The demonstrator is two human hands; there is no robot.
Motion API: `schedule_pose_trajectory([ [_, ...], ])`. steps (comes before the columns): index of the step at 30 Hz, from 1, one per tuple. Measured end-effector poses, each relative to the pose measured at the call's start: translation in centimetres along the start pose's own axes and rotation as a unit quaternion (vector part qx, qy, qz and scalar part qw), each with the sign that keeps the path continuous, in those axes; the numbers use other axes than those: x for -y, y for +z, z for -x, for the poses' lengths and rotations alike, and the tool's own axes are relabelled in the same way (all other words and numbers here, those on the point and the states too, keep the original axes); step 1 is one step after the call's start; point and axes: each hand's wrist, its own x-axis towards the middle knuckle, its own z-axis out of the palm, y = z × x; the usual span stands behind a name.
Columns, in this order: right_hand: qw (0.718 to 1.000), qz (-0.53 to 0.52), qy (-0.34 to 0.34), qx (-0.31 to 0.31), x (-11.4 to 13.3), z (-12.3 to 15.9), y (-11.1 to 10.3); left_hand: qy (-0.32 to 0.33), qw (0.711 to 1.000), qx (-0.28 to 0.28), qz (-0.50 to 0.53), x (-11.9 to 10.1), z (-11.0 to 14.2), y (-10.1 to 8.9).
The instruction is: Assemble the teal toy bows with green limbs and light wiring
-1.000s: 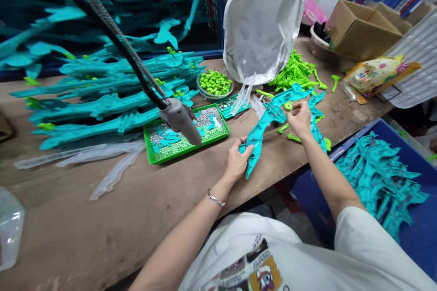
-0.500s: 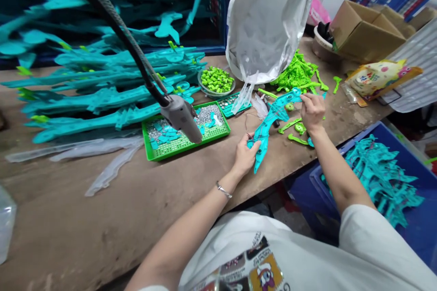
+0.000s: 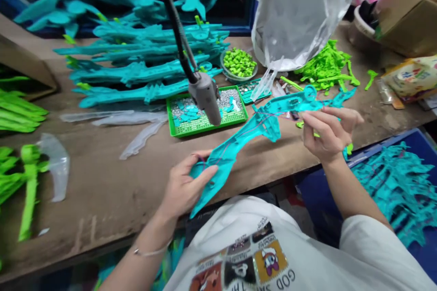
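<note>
The left hand (image 3: pixel 186 184) is closed around the lower end of a long turquoise plastic piece (image 3: pixel 223 159), its thumb pressed on the upper face. The piece slants across the front part of the tabletop (image 3: pixel 146 191), its held tip reaching past the near edge and its other end pointing toward the right hand (image 3: pixel 327 134). A thin purple strand (image 3: pixel 280 114) runs along the piece and across to the right hand, whose thumb and fingertips are pinched together on it. Behind the piece sits a green tray (image 3: pixel 232 123) of small silvery parts and turquoise bits (image 3: pixel 187 113), with a gray cylindrical head (image 3: pixel 206 100) hanging over it on a flexible arm (image 3: pixel 175 27). A clear bowl (image 3: pixel 225 70) holds short lime-green pieces (image 3: pixel 240 61), and beside it leans a large white bag (image 3: pixel 290 22). Lime-green plastic parts (image 3: pixel 326 66) are heaped to the bag's right. Long turquoise pieces (image 3: pixel 136 72) lie stacked at the back left, behind some translucent strips (image 3: pixel 131 121). Below the tabletop's right side, a blue bin (image 3: pixel 312 195) holds more turquoise pieces (image 3: pixel 396 182).
</note>
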Motion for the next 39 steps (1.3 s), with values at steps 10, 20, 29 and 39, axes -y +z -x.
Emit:
schedule_pose_trajectory([
  [10, 0.923, -0.264, -0.156, 0.232, 10.0, 4.3, 2.6, -0.117, 0.978, 0.091, -0.144, 7.5, 5.7, -13.0],
  [20, 0.842, -0.380, 0.052, 0.380, 9.6, 2.2, 3.5, -0.071, 0.992, -0.036, -0.103, 9.9, 6.6, -10.1],
  [29, 0.827, -0.348, 0.291, 0.332, 7.4, 2.6, 5.2, 0.116, 0.935, -0.179, -0.285, 6.0, 6.3, -4.5],
  [39, 0.906, -0.238, 0.123, 0.327, 6.4, -3.9, 16.6, 0.172, 0.917, 0.083, -0.351, 5.9, 3.2, 1.1],
])
